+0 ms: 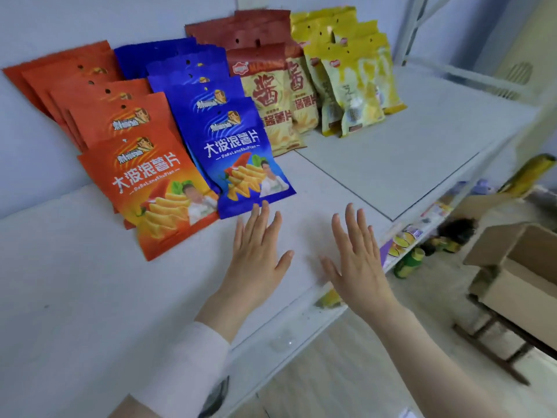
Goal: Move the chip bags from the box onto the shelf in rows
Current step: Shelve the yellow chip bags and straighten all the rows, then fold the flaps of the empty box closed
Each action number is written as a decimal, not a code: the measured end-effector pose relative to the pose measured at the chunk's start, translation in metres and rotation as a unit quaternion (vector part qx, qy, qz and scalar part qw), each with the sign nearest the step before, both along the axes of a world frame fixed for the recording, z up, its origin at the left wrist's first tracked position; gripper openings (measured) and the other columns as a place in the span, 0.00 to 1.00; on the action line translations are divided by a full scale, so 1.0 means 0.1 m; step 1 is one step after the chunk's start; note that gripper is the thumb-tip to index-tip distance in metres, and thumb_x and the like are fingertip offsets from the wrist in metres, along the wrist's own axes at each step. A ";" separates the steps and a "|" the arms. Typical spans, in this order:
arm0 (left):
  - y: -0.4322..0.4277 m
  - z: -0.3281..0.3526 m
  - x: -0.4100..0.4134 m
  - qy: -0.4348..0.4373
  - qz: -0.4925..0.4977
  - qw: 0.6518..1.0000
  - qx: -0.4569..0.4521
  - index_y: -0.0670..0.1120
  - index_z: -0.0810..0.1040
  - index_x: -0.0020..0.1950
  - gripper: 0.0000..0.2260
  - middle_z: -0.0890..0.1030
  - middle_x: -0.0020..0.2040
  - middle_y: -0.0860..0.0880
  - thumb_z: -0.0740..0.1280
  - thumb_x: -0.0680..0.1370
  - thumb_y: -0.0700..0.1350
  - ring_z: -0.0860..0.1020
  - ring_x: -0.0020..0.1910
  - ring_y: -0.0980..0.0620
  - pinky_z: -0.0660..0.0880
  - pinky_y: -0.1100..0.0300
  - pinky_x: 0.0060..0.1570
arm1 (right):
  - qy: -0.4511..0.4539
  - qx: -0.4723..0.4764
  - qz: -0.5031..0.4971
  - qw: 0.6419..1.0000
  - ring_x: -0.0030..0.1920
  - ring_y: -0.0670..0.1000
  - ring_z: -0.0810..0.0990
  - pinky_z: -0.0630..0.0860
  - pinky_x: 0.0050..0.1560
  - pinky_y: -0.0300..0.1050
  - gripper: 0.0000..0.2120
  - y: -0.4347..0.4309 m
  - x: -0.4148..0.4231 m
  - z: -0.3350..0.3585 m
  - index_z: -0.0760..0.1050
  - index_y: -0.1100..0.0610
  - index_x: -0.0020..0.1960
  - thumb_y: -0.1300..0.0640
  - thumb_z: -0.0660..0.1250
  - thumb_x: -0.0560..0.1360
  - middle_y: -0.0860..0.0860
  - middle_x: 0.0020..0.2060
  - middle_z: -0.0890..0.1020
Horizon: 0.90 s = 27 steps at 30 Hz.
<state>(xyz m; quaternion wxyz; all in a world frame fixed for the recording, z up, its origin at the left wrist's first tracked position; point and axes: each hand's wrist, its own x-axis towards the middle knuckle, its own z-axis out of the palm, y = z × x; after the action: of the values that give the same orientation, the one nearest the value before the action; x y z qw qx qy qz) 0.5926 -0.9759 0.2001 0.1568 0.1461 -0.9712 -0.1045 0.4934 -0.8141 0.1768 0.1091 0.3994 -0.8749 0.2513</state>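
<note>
Chip bags (132,122): four rows on the shelf (391,140), each shingled front to back and leaning toward the wall (36,152). Left to right: orange row (162,194), blue row (208,98), red-brown row (268,95), yellow row (352,82). Each bag's long axis runs from the shelf's front edge toward the wall, hang-hole end up and back.

Left hand (256,251): palm down over the bare shelf, fingers straight and slightly spread, holding nothing. Its fingertips (265,208) sit at the lower edge of the front blue bag (250,164); touching or just short, I cannot tell. That bag lies straight ahead of the fingers, long axis roughly in line with them.

Right hand (358,260): same posture, flat, fingers straight and fanned, holding nothing. It hovers beside the left hand, with no bag ahead of it, only bare shelf.

Box (512,267): cardboard, flaps open, off to the right and lower than the shelf, well apart from both hands. Contents not visible from here.

Judgement: the left hand is the nearer one for squaring up the blue row, with a push along the bag's long axis. The right hand is nearer the box if more bags are to be fetched.
</note>
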 end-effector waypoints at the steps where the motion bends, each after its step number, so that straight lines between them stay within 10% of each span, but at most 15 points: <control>1: 0.21 0.00 -0.12 -0.005 -0.011 1.000 -0.002 0.40 0.66 0.70 0.29 0.63 0.73 0.38 0.54 0.74 0.55 0.57 0.73 0.44 0.46 0.51 0.69 | 0.001 0.007 -0.005 1.000 0.74 0.59 0.49 0.53 0.71 0.57 0.31 0.24 -0.08 -0.02 0.54 0.59 0.74 0.47 0.54 0.75 0.61 0.73 0.55; 10: 2.14 -0.16 -1.41 -0.046 -0.154 0.987 -0.008 0.39 0.70 0.67 0.29 0.66 0.71 0.38 0.56 0.71 0.55 0.63 0.71 0.42 0.46 0.53 0.69 | -0.009 0.085 -0.130 0.988 0.72 0.59 0.58 0.58 0.69 0.58 0.32 2.43 -0.76 -0.30 0.59 0.60 0.72 0.49 0.66 0.74 0.60 0.71 0.63; 14: 2.88 -0.34 -1.92 -0.081 -0.235 0.968 0.017 0.44 0.54 0.76 0.28 0.45 0.77 0.46 0.55 0.79 0.55 0.39 0.74 0.53 0.31 0.60 0.68 | -0.048 0.116 -0.204 0.971 0.70 0.63 0.63 0.59 0.66 0.60 0.34 3.18 -0.97 -0.41 0.65 0.61 0.70 0.54 0.74 0.68 0.61 0.69 0.66; 27: 4.17 -0.95 -3.78 -0.247 -0.346 0.903 0.060 0.46 0.51 0.76 0.27 0.45 0.77 0.47 0.56 0.80 0.53 0.42 0.76 0.51 0.39 0.53 0.73 | -0.153 0.182 -0.366 0.900 0.74 0.60 0.52 0.50 0.72 0.55 0.29 4.37 -2.20 -0.77 0.57 0.59 0.74 0.51 0.62 0.77 0.58 0.73 0.58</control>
<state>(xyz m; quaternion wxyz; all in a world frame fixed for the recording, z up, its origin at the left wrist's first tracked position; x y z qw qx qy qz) 0.2142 -0.5589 0.1055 -0.1430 -0.1692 -0.9601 -0.1707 0.2734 -0.3773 0.0994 -0.0170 0.0204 -0.9958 0.0880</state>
